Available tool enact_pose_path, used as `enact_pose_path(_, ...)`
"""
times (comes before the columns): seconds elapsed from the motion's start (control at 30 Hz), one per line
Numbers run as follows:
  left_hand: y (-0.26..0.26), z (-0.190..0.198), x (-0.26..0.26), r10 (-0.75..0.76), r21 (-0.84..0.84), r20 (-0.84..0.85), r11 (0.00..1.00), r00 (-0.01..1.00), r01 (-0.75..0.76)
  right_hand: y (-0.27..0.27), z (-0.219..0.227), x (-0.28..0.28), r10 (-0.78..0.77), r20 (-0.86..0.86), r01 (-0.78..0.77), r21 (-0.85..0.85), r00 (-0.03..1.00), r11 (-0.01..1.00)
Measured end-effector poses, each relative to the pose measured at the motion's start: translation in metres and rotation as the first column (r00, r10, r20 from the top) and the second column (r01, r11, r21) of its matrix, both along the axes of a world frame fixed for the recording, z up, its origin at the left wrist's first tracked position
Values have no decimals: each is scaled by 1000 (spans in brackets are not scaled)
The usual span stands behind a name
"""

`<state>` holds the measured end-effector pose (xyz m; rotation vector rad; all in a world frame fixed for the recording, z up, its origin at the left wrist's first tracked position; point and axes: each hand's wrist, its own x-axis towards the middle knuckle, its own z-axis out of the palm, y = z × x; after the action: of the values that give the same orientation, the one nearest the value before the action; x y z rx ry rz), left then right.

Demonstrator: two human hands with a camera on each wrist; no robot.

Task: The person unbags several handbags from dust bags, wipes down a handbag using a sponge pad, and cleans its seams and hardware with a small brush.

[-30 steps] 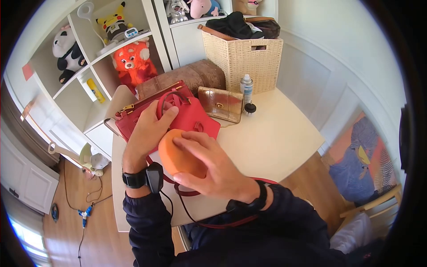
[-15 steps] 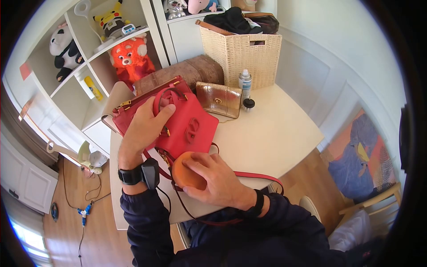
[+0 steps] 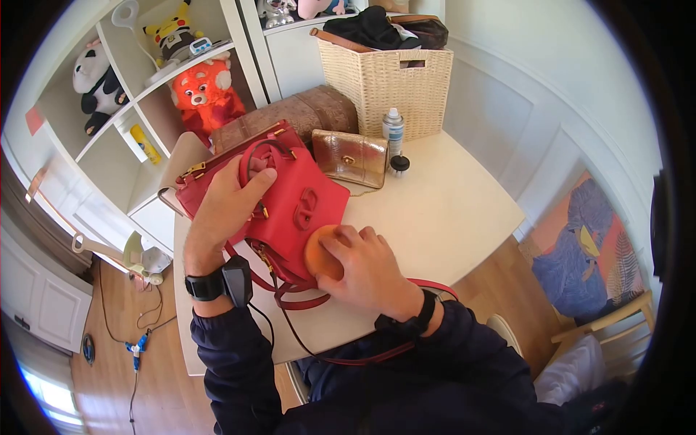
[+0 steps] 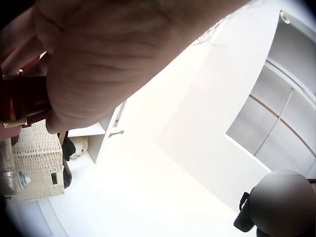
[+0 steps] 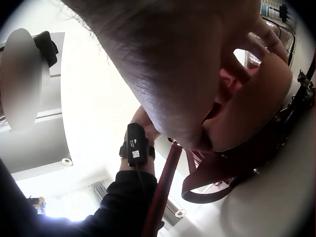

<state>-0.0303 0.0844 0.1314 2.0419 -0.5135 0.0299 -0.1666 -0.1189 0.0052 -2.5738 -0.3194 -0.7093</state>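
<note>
A red handbag (image 3: 293, 177) with a front emblem lies tilted on the table, in the middle of the head view. My left hand (image 3: 223, 203) grips it at the top handle, thumb over the red leather. A rounded orange sponge (image 3: 319, 254) is pressed to the bag's lower front corner. Curled fingers of my right hand (image 3: 366, 270) hold this sponge from the right. In the right wrist view the sponge (image 5: 256, 106) shows beside the fingers, above the loose red strap (image 5: 210, 190). The left wrist view shows mostly the heel of the left hand (image 4: 98, 74).
Behind the bag stand a gold clutch (image 3: 351, 159), a spray can (image 3: 393, 127), a small black-topped brush (image 3: 399, 165), a brown patterned bag (image 3: 290, 114) and a woven basket (image 3: 384, 83). A second red bag (image 3: 196, 185) lies behind the handbag. The strap trails over the table's (image 3: 449, 210) front edge.
The right hand has brought the sponge down and then right along the bag's front to its lower corner. The emblem has come into full view. The left hand keeps its hold on the handle.
</note>
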Motion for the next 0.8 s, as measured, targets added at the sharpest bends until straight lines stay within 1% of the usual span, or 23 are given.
enact_pose_path(0.07,0,-1,2,-1,13,5,1000,1000,1,-6,0,11,-21,4,21,-7,1000,1000)
enact_pose_path(0.13,6,-7,11,-30,-6,9,1000,1000,30,-15,-2,29,-96,3,96,-26,995,995)
enact_pose_path(0.23,9,-11,15,-78,-47,6,996,997,79,-26,-4,49,-149,-17,149,-22,989,989)
enact_pose_path(0.3,8,-10,14,-81,-51,14,995,997,81,-30,-4,56,-171,-36,170,-9,985,985)
enact_pose_path(0.37,9,-9,12,-82,-56,21,995,996,83,-30,-5,55,-191,-55,192,3,980,981)
enact_pose_path(0.47,11,-8,11,-119,-39,-8,992,993,118,-24,-5,44,-195,-39,195,1,980,981)
enact_pose_path(0.53,12,-9,13,-102,36,44,994,994,100,-18,-2,27,-91,-74,91,7,993,996)
enact_pose_path(0.57,12,-9,14,-103,36,41,994,994,102,-14,-2,17,-92,-77,93,8,993,996)
enact_pose_path(0.63,13,-8,13,-115,43,28,993,993,114,-5,0,-5,32,-14,-32,-17,999,999)
enact_pose_path(0.67,14,-9,15,-118,45,26,992,993,116,0,4,-16,68,-74,-70,-28,995,997)
enact_pose_path(0.7,16,-12,18,-117,106,47,988,992,111,1,3,-23,66,-73,-68,-27,995,997)
enact_pose_path(0.73,16,-12,19,-116,165,68,981,991,103,0,2,-29,203,-113,-204,0,973,979)
enact_pose_path(0.77,17,-12,19,-117,167,70,981,991,104,-1,3,-33,337,-149,-336,32,930,941)
enact_pose_path(0.8,17,-11,19,-95,195,46,977,994,84,-4,7,-35,377,-251,-377,49,892,925)
